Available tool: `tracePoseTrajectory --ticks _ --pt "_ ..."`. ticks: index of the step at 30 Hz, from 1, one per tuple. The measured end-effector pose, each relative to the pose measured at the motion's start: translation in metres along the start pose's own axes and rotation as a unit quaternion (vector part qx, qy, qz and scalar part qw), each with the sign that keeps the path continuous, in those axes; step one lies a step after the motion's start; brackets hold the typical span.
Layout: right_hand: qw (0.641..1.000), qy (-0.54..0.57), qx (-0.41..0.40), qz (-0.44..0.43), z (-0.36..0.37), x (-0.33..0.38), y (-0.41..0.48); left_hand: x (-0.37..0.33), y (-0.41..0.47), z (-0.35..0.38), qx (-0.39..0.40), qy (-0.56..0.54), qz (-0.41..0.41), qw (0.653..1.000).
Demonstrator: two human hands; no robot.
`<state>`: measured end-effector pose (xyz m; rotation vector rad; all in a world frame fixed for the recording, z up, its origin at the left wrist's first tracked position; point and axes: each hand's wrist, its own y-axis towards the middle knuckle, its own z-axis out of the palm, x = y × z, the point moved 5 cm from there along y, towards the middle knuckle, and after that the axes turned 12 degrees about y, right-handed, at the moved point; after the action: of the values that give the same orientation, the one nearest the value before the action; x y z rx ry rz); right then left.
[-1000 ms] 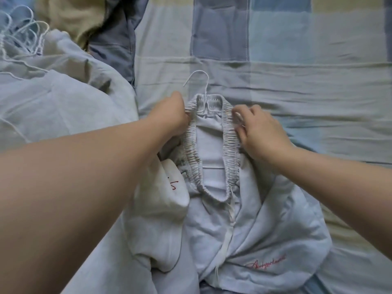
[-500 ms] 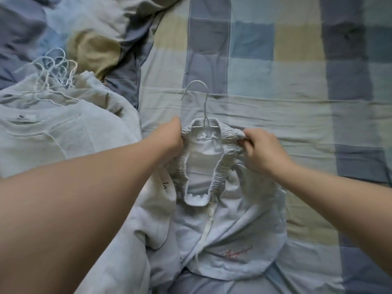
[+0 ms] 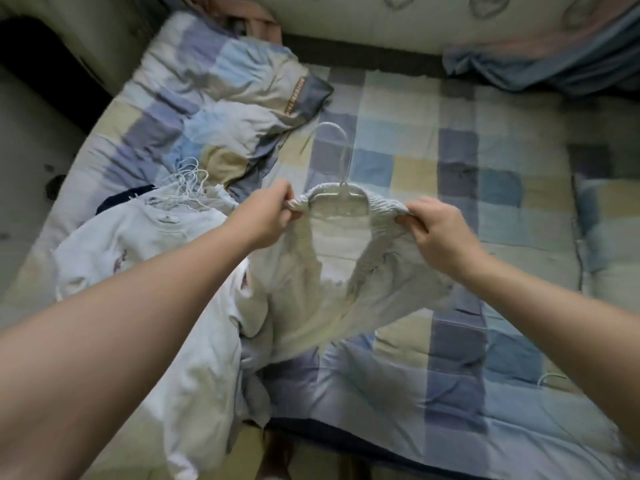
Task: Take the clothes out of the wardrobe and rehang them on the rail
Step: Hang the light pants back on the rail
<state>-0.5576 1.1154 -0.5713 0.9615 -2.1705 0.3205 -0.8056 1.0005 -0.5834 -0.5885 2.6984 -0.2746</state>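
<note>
Both hands (image 3: 349,223) grip hangered trousers (image 3: 332,271) above the bed (image 3: 450,174); a hangered pile (image 3: 145,251) awaits the rail

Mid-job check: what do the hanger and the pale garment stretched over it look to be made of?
The hanger is thin and pale with a slim curved hook, probably coated wire or plastic; blur leaves it open. The garment looks like soft matt cloth, likely cotton, since it drapes and creases. Its waistband is ribbed and gathered, which suggests elastic.
</note>
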Motion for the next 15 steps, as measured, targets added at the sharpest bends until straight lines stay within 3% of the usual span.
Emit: tracePoseTrajectory --ticks 10,15 --pt "0.992 0.075 -0.083 -0.051 -0.193 0.116 -0.025 -0.135 -0.084 -0.189 -0.185 -0.025 0.082 0.979" --pt "0.975 0.098 -0.184 -0.082 -0.262 0.175 -0.031 -0.184 -0.108 -0.273 -0.277 -0.02 0.15 0.949"
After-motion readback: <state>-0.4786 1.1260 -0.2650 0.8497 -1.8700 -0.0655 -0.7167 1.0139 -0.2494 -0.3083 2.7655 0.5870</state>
